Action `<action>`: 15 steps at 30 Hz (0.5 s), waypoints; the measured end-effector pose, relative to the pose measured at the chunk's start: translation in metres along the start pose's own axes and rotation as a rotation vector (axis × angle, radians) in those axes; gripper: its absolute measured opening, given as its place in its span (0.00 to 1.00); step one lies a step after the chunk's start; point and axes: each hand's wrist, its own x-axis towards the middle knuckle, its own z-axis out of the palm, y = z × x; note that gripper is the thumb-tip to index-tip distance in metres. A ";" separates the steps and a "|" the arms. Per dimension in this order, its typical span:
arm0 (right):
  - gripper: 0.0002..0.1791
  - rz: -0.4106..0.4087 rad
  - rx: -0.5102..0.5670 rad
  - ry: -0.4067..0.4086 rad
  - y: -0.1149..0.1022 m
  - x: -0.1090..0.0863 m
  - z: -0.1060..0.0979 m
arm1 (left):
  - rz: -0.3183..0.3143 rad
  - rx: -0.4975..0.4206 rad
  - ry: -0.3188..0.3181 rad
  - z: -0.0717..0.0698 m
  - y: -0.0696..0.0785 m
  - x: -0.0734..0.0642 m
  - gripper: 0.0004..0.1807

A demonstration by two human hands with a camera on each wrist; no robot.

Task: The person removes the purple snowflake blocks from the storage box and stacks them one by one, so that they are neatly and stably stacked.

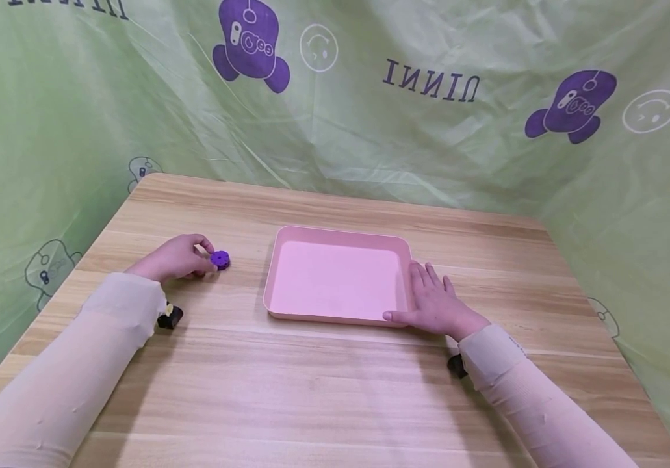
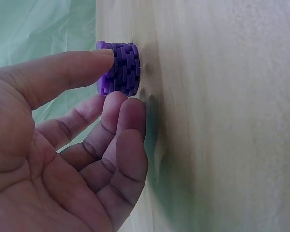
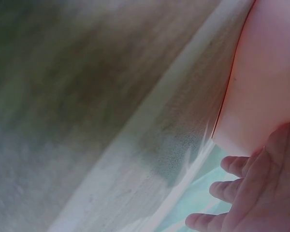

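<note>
In the head view my left hand (image 1: 178,257) is at the left of the table, its thumb and fingertips at a small purple stack of notched round discs (image 1: 220,260). The left wrist view shows the thumb against the near side of this stack (image 2: 126,67) and the fingers curled below it, pinching it close by the table surface. A shallow pink rectangular tray (image 1: 335,279) lies flat in the middle. My right hand (image 1: 437,304) rests on its right side, fingers extended along the wall and thumb over the front corner.
All of this is on a light wood-grain table (image 1: 288,396). Green printed fabric (image 1: 358,143) hangs behind it and at both sides. A small black device (image 1: 171,317) sits under the left wrist and another black device (image 1: 457,366) under the right.
</note>
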 end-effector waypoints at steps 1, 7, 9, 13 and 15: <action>0.70 -0.003 0.001 0.000 0.000 0.001 0.000 | 0.001 -0.001 0.004 0.000 -0.001 -0.001 0.21; 0.70 -0.012 0.004 -0.002 -0.002 0.004 0.000 | 0.008 0.017 0.029 -0.005 -0.009 -0.004 0.22; 0.70 -0.012 -0.001 -0.001 -0.003 0.005 0.000 | 0.003 0.021 0.046 -0.007 -0.014 -0.006 0.21; 0.71 -0.010 -0.030 -0.001 -0.003 0.007 0.001 | -0.014 0.027 0.096 -0.008 -0.021 -0.013 0.19; 0.71 -0.010 -0.064 -0.002 -0.003 0.006 -0.002 | -0.024 0.025 0.118 -0.008 -0.024 -0.017 0.18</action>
